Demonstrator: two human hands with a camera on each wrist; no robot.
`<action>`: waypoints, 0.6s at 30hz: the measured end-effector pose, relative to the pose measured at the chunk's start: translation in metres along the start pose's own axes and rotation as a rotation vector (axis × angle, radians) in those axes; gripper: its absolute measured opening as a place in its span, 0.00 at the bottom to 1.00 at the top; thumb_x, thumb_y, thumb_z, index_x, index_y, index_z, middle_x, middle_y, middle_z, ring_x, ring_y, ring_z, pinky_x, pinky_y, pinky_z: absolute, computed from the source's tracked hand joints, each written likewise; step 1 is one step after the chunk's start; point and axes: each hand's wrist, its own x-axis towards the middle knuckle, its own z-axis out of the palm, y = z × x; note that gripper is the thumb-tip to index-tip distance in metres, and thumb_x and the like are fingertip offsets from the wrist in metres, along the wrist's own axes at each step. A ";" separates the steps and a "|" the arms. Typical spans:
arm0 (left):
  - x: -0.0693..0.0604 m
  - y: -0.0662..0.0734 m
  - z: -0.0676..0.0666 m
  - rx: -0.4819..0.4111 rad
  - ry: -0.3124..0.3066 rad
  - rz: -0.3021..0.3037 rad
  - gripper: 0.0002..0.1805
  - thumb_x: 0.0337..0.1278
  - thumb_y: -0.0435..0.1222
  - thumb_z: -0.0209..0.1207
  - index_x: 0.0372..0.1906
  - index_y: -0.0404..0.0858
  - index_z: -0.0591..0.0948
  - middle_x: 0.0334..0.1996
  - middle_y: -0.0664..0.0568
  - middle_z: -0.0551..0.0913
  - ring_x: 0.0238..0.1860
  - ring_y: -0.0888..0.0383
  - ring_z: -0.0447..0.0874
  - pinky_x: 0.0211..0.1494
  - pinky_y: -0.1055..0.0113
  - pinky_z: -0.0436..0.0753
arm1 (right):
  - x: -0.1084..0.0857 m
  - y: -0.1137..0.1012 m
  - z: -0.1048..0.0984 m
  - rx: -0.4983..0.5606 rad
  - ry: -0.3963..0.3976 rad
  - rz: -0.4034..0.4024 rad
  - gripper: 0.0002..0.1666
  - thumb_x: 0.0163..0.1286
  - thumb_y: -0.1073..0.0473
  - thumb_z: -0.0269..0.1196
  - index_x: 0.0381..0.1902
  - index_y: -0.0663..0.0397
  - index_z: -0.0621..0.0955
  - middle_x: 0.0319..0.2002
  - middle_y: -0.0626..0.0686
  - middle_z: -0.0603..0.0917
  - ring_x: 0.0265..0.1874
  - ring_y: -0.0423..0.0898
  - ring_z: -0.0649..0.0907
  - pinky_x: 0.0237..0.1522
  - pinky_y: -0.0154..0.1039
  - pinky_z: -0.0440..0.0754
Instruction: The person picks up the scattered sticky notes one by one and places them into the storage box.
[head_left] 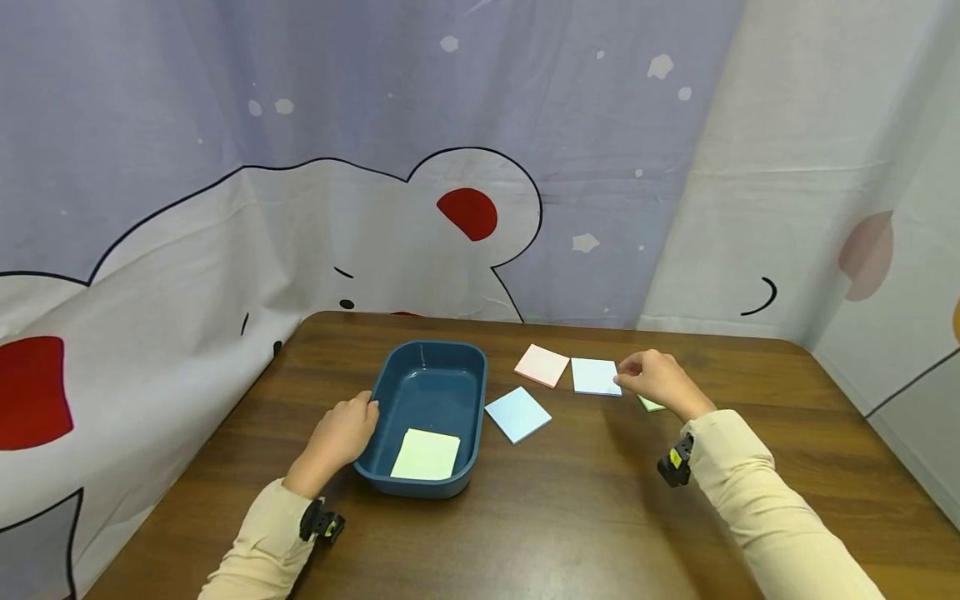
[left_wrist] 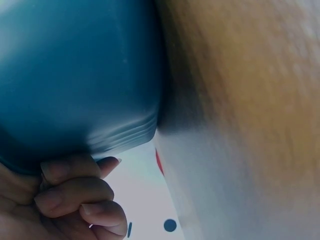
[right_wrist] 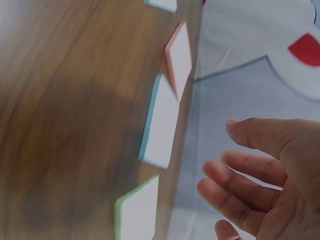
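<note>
Brown table [head_left: 570,517], plain-faced sticky notes [head_left: 518,415]

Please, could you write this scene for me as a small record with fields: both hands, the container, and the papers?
Left hand: grips the left rim of the blue tub
Right hand: raised above the table, holding nothing
Inside tub: pale yellow notes, at the near end
Beside tub, right: light blue notes
Farther back: pink notes, then whitish-blue notes to their right
Farthest right: green notes, partly hidden by the right hand in the head view
</note>
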 end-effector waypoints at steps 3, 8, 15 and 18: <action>0.000 0.000 0.000 0.004 0.001 0.002 0.25 0.73 0.38 0.40 0.62 0.23 0.68 0.54 0.28 0.78 0.51 0.32 0.79 0.52 0.40 0.76 | -0.003 0.015 -0.002 -0.011 0.006 0.043 0.24 0.66 0.54 0.60 0.50 0.72 0.80 0.44 0.67 0.84 0.46 0.62 0.82 0.45 0.55 0.79; 0.000 -0.001 0.000 0.005 0.003 -0.001 0.25 0.73 0.38 0.41 0.62 0.23 0.69 0.53 0.29 0.78 0.50 0.32 0.80 0.51 0.40 0.77 | -0.006 0.036 -0.005 -0.037 0.013 0.123 0.26 0.65 0.54 0.61 0.51 0.73 0.78 0.44 0.69 0.83 0.44 0.64 0.82 0.41 0.57 0.78; 0.000 -0.003 0.000 0.001 0.007 -0.004 0.24 0.73 0.38 0.40 0.61 0.23 0.69 0.53 0.29 0.79 0.50 0.33 0.80 0.51 0.40 0.77 | -0.010 0.062 -0.005 -0.051 -0.004 0.244 0.27 0.66 0.52 0.59 0.50 0.73 0.77 0.50 0.72 0.79 0.50 0.71 0.77 0.46 0.69 0.70; 0.001 -0.002 0.000 -0.004 0.011 0.001 0.24 0.72 0.38 0.41 0.62 0.23 0.70 0.53 0.29 0.79 0.50 0.32 0.80 0.51 0.40 0.77 | -0.012 0.072 -0.004 -0.050 0.002 0.279 0.26 0.65 0.51 0.59 0.44 0.73 0.78 0.48 0.72 0.80 0.50 0.71 0.77 0.45 0.70 0.69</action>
